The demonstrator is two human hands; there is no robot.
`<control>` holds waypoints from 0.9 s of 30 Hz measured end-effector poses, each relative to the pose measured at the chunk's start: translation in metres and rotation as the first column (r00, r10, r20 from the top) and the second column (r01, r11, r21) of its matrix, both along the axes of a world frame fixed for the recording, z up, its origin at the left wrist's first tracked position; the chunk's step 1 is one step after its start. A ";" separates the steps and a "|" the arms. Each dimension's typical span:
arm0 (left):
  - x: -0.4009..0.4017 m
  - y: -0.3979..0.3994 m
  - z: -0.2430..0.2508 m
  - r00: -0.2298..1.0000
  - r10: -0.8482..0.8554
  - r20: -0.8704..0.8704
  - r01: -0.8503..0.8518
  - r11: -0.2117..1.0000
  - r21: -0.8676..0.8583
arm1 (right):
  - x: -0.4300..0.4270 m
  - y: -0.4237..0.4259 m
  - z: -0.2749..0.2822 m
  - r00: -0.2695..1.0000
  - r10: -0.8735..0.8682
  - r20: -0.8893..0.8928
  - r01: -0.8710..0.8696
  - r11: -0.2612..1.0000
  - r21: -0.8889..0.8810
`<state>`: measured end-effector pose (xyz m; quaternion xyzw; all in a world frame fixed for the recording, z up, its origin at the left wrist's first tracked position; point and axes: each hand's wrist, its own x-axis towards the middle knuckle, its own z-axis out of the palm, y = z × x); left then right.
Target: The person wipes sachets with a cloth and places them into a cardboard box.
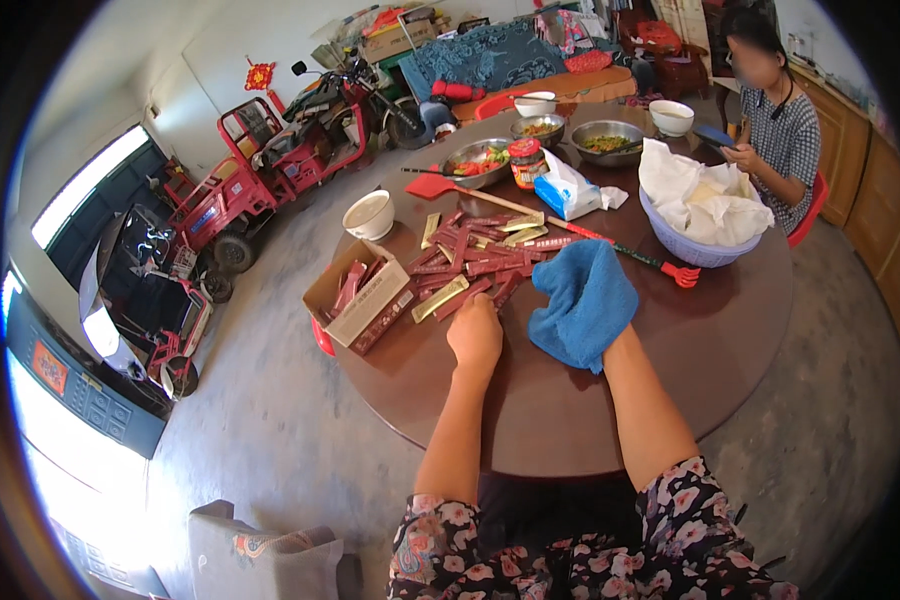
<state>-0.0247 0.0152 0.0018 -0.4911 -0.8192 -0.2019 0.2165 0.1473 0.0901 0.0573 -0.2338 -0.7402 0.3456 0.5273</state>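
Observation:
My left hand is curled at the near edge of a pile of slim dark red sachets, its fingertips against the closest ones. Whether it pinches one is hidden. A few gold sachets are mixed into the pile. A blue towel drapes over my right hand, which is hidden under the cloth except for the wrist; the towel's lower edge rests near the tabletop. To the left of the pile, an open cardboard box holds more red sachets and bears writing.
The round brown table carries a white bowl, a long-handled back scratcher, a tissue pack, a lidded jar, metal dishes of food and a paper-lined purple basket. Across sits a person with a phone.

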 end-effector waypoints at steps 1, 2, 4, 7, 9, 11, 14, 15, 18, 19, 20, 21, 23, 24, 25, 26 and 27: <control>0.004 0.002 -0.001 0.989 0.003 0.146 -0.019 0.994 0.108 | 0.000 -0.002 0.003 0.996 0.085 -0.020 -0.086 0.995 -0.054; 0.014 0.008 0.001 0.955 -0.029 0.296 -0.035 0.977 0.211 | 0.001 0.006 0.001 0.998 0.064 -0.013 -0.065 0.997 -0.045; 0.041 0.014 0.026 0.672 -0.235 0.702 -0.007 0.946 0.323 | -0.002 0.025 -0.016 0.955 -0.143 0.259 0.040 0.930 0.365; 0.059 0.019 0.023 0.326 -0.440 0.837 -0.024 0.881 0.473 | -0.032 0.039 -0.052 0.927 -0.148 0.345 -0.007 0.912 0.411; 0.058 0.027 -0.001 0.399 -0.533 0.746 0.043 0.823 0.566 | -0.049 0.053 -0.072 0.941 0.045 0.335 -0.142 0.952 0.270; 0.066 0.023 0.000 0.304 -0.617 0.726 0.089 0.777 0.623 | -0.051 0.055 -0.079 0.929 0.197 0.315 -0.251 0.957 0.143; 0.053 0.005 0.003 0.217 -0.608 0.764 0.116 0.793 0.598 | -0.040 0.018 -0.026 0.828 0.536 0.166 -0.342 0.717 -0.607; 0.057 0.007 0.008 0.135 -0.620 0.773 0.066 0.784 0.618 | -0.034 0.015 -0.018 0.866 0.500 -0.010 -0.352 0.595 -0.723; 0.056 0.007 0.005 0.078 -0.624 0.777 0.052 0.781 0.622 | -0.022 0.003 -0.005 0.874 0.456 -0.168 -0.408 0.502 -0.763; 0.054 0.008 0.004 0.076 -0.629 0.773 0.051 0.777 0.627 | -0.022 0.004 -0.009 0.875 0.457 -0.163 -0.406 0.507 -0.760; 0.055 0.008 0.004 0.060 -0.612 0.789 0.059 0.791 0.609 | -0.023 0.006 -0.015 0.868 0.459 -0.188 -0.423 0.488 -0.763; 0.055 0.007 0.003 0.045 -0.594 0.803 0.067 0.804 0.591 | -0.024 0.008 -0.019 0.861 0.460 -0.215 -0.441 0.468 -0.766; 0.053 0.007 0.003 0.022 -0.593 0.805 0.081 0.804 0.589 | -0.028 0.012 -0.022 0.875 0.476 -0.093 -0.397 0.592 -0.701; 0.052 0.007 0.003 0.002 -0.589 0.808 0.096 0.804 0.587 | -0.029 0.013 -0.025 0.879 0.476 -0.034 -0.377 0.648 -0.662; 0.051 0.005 0.003 0.000 -0.588 0.809 0.097 0.805 0.585 | -0.030 0.014 -0.027 0.882 0.470 0.026 -0.356 0.701 -0.618; 0.053 0.005 0.007 0.002 -0.586 0.810 0.117 0.805 0.582 | -0.030 0.017 -0.029 0.871 0.491 -0.023 -0.388 0.659 -0.644; 0.053 0.004 0.010 0.004 -0.584 0.812 0.138 0.804 0.578 | -0.028 0.019 -0.030 0.858 0.508 -0.073 -0.421 0.615 -0.667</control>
